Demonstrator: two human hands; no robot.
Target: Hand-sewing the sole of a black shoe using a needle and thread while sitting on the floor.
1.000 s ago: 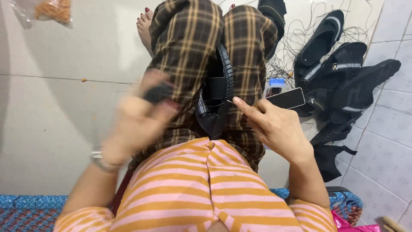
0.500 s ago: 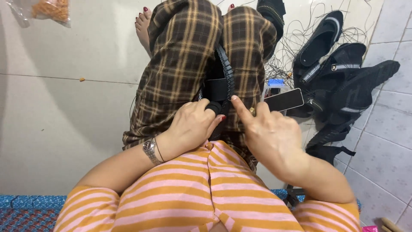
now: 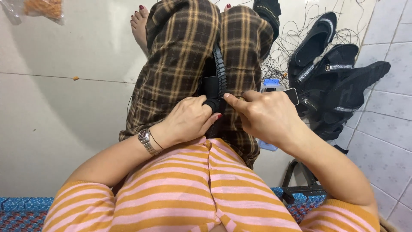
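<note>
The black strap (image 3: pixel 216 81) is lying in the groove between the person's two knees, running down the lap over the brown checked trousers (image 3: pixel 184 64), ribbed along one edge and ending in a thicker black tip right at the fingers. Both hands are meeting on that near end. The left hand (image 3: pixel 189 120) is curling in from the left, knuckles up, its fingers folded closed around the tip of the strap, a red nail showing at the front. A silver wristwatch (image 3: pixel 145 139) is sitting on that wrist, and the forearm is bending in across the striped orange and pink shirt (image 3: pixel 206 184). The right hand (image 3: pixel 268 114) is reaching in from the other side, thumb and forefinger pinching narrowly onto the same end, the remaining fingers loosely bunched behind; the two hands are touching or all but touching there.

The person is sitting with legs stretched out over a pale tiled floor (image 3: pixel 56 111), a bare foot (image 3: pixel 140 23) with red toenails pointing away. To the right, a heap of black sandals (image 3: pixel 330 64) is resting near the tiled wall, with loose black thread (image 3: pixel 283 51) tangled beside them. A clear bag of something orange (image 3: pixel 40 7) is lying at the far left corner.
</note>
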